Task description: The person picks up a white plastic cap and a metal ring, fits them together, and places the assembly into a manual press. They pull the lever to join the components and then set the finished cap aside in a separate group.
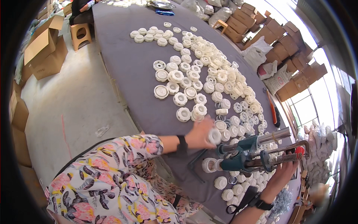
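Note:
My left hand (pixel 200 133) is closed on a white round plastic cap (pixel 214 137), slightly blurred. It is beside the head of a green hand press (pixel 244 153) with a steel column, a spring and a red-knobbed lever (pixel 299 150). At the press's tip is another white round part (pixel 209 165), with a darker centre. My right hand (pixel 280 174) is at the far end of the press, its fingers curled around the lever close to the red knob; the press hides part of the grip. Several similar white caps (pixel 180 99) lie close to my left hand.
Many white caps and rings (pixel 227 78) spread across the grey-covered table (pixel 123 67). Orange-handled pliers (pixel 271 108) lie by its right edge; coiled wire (pixel 282 201) sits near my right wrist. Cardboard boxes (pixel 46 48), a stool (pixel 80 35) and a seated person (pixel 81 11) are at the left.

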`<state>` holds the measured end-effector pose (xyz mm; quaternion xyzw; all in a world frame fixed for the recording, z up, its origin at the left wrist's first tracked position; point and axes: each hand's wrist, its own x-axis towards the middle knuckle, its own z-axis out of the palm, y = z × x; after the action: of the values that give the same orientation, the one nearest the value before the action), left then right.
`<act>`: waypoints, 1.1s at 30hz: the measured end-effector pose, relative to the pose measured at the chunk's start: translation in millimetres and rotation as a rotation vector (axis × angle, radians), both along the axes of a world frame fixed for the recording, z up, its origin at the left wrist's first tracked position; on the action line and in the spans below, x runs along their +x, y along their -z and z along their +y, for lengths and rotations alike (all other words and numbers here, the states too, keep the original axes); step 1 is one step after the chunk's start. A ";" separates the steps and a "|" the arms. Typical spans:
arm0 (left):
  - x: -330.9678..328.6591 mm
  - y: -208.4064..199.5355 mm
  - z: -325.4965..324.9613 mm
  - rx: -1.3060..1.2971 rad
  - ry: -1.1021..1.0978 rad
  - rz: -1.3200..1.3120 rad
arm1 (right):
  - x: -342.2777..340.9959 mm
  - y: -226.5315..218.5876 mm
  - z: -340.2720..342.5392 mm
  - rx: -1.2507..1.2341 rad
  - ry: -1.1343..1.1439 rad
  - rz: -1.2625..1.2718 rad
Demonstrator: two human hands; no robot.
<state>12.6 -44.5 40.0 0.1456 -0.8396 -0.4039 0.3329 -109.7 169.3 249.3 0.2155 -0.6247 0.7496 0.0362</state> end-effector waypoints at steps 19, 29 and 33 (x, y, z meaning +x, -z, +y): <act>28.8 -26.9 -240.7 -0.460 -0.220 -0.377 | 147.5 224.3 -13.7 0.626 -1.108 -0.489; 4.0 7.0 -420.0 -0.188 -0.479 -0.904 | 151.3 217.2 -38.5 0.664 -0.840 -0.839; -22.8 -30.1 -417.0 -0.065 -0.285 -1.040 | 144.9 237.9 -28.1 0.638 -0.879 -0.819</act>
<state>-10.2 -461.6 70.1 0.4283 -0.8776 -0.2031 -0.0710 35.3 141.2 11.4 0.1483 -0.6329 0.4949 -0.5766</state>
